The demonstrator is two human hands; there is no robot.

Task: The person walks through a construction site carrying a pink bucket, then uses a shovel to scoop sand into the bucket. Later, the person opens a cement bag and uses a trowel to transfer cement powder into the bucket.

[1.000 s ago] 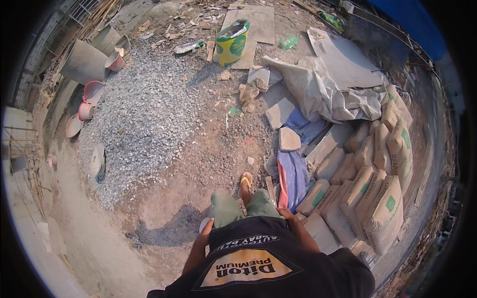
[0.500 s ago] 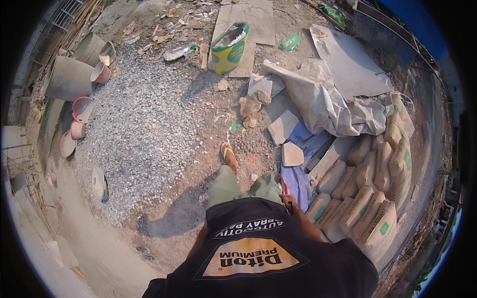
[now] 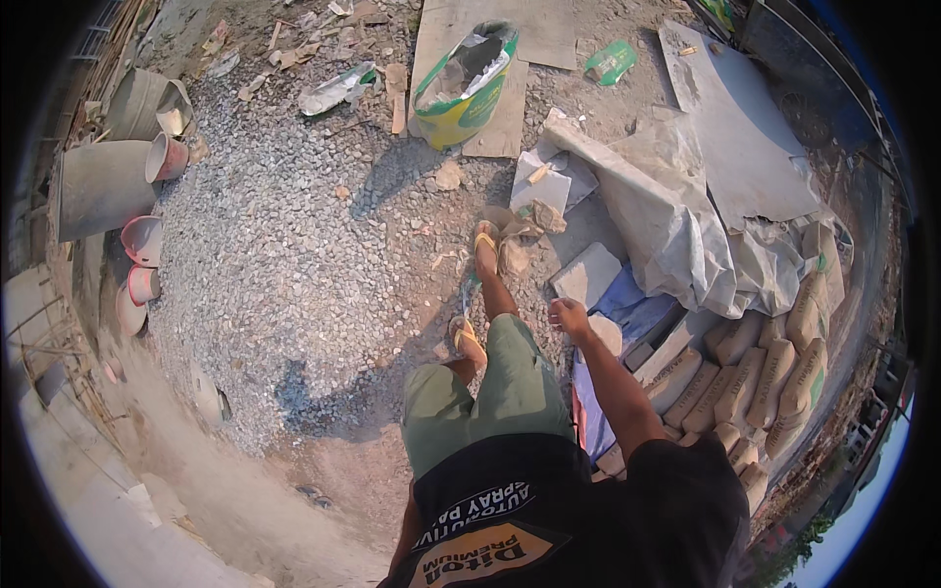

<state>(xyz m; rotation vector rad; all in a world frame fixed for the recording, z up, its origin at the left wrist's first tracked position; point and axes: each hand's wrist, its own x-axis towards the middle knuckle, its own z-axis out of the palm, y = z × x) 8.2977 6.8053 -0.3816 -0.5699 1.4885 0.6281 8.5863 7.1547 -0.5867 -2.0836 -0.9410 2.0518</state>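
Head view is showing the right hand [image 3: 569,316] swinging free at the person's side, fingers loosely curled and gripping nothing, hanging just above a flat pale stone slab [image 3: 586,275] and the edge of a blue tarp [image 3: 642,316] on the ground. The left hand is barely peeking out down by the shirt hem, so I can't tell whether it's open or closed. The person is mid-stride in yellow flip-flops [image 3: 484,241], stepping along the edge of a big grey gravel pile [image 3: 284,265]. Right of the hand, a stack of cement bags [image 3: 755,377] is lying in rows, with a grey tarp [image 3: 676,225] draped over more stuff behind it. Farther ahead, an open yellow and green sack [image 3: 461,83] is sitting on a flat board [image 3: 534,34], standing mostly upright. Over on the far left, a few pink bowl-shaped pans [image 3: 142,240] and a grey metal drum [image 3: 103,186] are sitting beside the gravel.
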